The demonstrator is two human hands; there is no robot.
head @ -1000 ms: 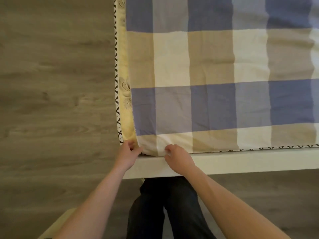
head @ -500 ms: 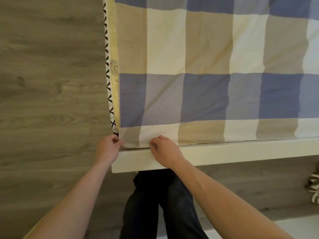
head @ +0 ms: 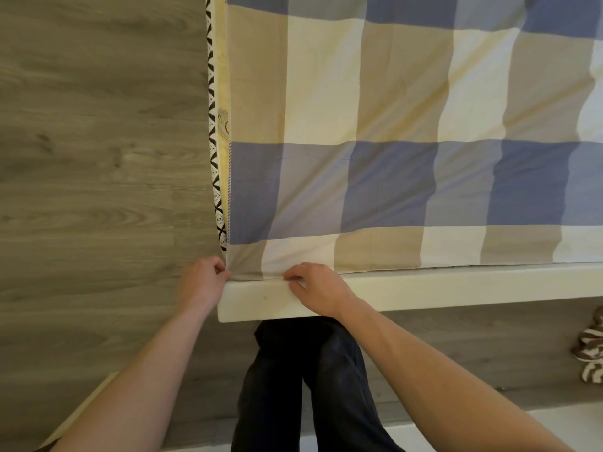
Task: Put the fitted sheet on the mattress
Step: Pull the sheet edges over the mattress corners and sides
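Note:
The fitted sheet (head: 391,141), checked in blue, beige and cream, covers the top of the mattress. A yellow strip of mattress (head: 223,93) with black-and-white patterned trim still shows along the left side. My left hand (head: 204,282) grips the sheet's near-left corner at the mattress corner, fingers curled. My right hand (head: 315,288) pinches the sheet's near edge just right of that corner, over the cream bed frame (head: 456,285).
Grey wood-look floor (head: 98,158) lies to the left of the bed and under it. My dark trouser legs (head: 303,386) stand against the frame. A brown-and-white striped item (head: 592,353) lies on the floor at the right edge.
The sheet's near-left corner has been drawn down over the mattress corner, covering the yellow patch and the patterned trim along the near edge. Both hands stayed at the corner while the view shifted.

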